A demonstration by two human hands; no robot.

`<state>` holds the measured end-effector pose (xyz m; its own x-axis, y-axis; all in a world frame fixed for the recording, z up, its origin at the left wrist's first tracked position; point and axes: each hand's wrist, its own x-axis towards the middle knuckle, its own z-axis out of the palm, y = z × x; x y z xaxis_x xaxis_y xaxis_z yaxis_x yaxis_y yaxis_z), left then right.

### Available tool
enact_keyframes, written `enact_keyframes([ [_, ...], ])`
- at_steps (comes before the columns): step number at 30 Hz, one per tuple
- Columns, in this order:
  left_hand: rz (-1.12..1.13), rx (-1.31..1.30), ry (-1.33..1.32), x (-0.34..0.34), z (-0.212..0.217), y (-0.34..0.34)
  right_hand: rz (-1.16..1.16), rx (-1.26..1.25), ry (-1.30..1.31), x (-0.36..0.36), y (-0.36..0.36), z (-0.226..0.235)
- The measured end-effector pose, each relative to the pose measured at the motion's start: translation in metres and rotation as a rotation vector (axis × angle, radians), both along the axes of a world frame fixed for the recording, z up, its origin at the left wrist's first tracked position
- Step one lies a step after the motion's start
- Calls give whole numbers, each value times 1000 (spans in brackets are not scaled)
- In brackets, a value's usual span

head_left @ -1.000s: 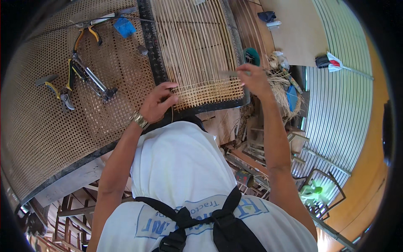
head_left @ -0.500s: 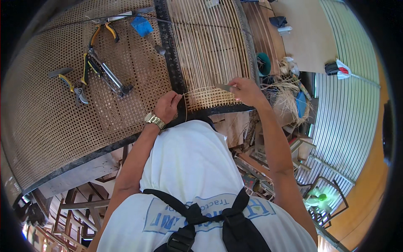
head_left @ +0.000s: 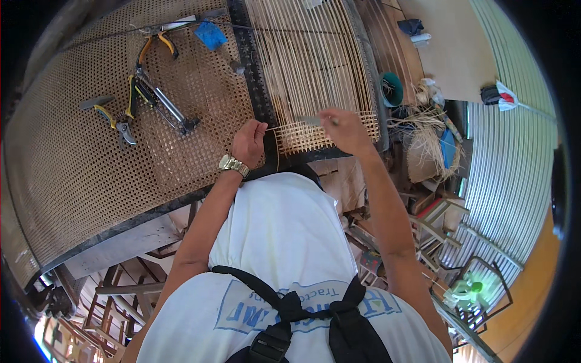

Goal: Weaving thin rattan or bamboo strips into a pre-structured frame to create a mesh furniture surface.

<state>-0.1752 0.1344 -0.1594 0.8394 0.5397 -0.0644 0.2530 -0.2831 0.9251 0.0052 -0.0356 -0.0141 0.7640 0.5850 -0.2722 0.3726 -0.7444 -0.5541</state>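
In front of me lies a panel of pale rattan strands [head_left: 308, 63], running lengthwise, with a woven grid band [head_left: 315, 138] at its near end. My left hand [head_left: 249, 143] is closed in a pinch at the dark strip left of the panel. Between its fingertips is the end of a thin cane strand [head_left: 272, 129] that reaches across to the weave. Over the band, my right hand [head_left: 345, 130] grips a flat metal strip-like tool [head_left: 310, 120]. The tool points left across the strands; its exact kind is unclear, and the fingers hide its grip end.
A finished cane mesh [head_left: 78, 175] spreads left, bearing pliers [head_left: 145, 51], pruning shears [head_left: 125, 132], a metal staple-gun-like tool [head_left: 163, 103] and a blue scrap [head_left: 210, 36]. A dark border strip [head_left: 251, 66] divides the two panels. At right are a green container [head_left: 392, 89] and loose cane fibres [head_left: 426, 130].
My right hand and its tool have moved left along the woven band. The left hand still pinches the strand beside the dark strip. The whole view has shifted slightly.
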Motion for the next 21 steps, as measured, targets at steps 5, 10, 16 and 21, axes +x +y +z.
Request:
enact_keyframes([
  [5, -27, 115, -88, -1, -3, 0, -142, 71, 9, -13, 4, 10],
  [10, -54, 157, -84, -2, 2, -1, -94, 87, -11, -15, -6, 2],
  [16, -73, 132, 5, -3, 2, 2, 147, -5, -66, -14, -13, -11],
  [21, -55, 212, -72, 1, -3, -4, -126, 111, -33, -6, -10, -2],
])
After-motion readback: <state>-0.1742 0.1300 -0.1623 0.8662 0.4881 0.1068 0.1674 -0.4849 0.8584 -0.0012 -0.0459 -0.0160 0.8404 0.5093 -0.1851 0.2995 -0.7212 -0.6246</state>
